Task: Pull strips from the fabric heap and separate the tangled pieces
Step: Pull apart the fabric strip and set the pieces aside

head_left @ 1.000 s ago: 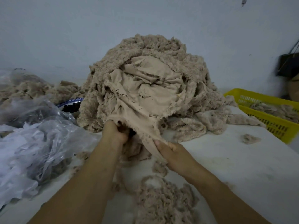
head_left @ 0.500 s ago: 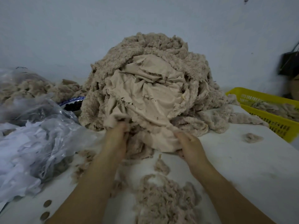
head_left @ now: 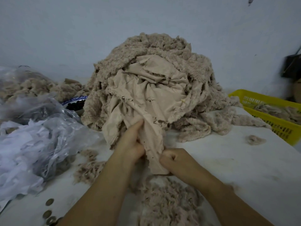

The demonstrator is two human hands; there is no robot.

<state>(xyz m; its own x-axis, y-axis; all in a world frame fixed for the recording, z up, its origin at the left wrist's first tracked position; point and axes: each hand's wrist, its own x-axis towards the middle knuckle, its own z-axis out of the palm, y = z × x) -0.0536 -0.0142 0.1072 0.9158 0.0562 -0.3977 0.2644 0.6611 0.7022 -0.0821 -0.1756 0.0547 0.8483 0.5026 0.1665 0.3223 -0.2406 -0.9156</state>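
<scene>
- Head view, forward and down: found the fabric heap [head_left: 162, 62] piled on the white table [head_left: 236, 168], dead ahead of both hands and close to the wall.
- Traced the smooth beige strip [head_left: 153, 141] out of the heap's front face and down toward the body; long axis far-to-near, leaning slightly right at the near end.
- Saw the left hand [head_left: 132, 142] wrapped round the strip's left side, higher up and nearer the heap, fingers curled into the cloth.
- Saw the right hand [head_left: 175, 160] balled into a tight fist on the strip's near end, just beside the left hand and closer to the body.
- Could not tell, under the folds, one strip from two overlapping pieces in that grip.
- Judged the far end buried in the fuzzy mass, so the strip not yet free.
- Judged the coming pull to run along that axis, toward the body: right hand leading from the end, left hand better placed to hold back or peel off any clinging fuzz near the heap.
- Rated a sideways tug as likelier to drag the whole heap than to slip the strip out.
- Noted loose fluff [head_left: 166, 206] on the table under the wrists, a yellow basket [head_left: 276, 126] of scraps at the right edge, and clear plastic bags [head_left: 40, 136] on the left, all off the pull line.
</scene>
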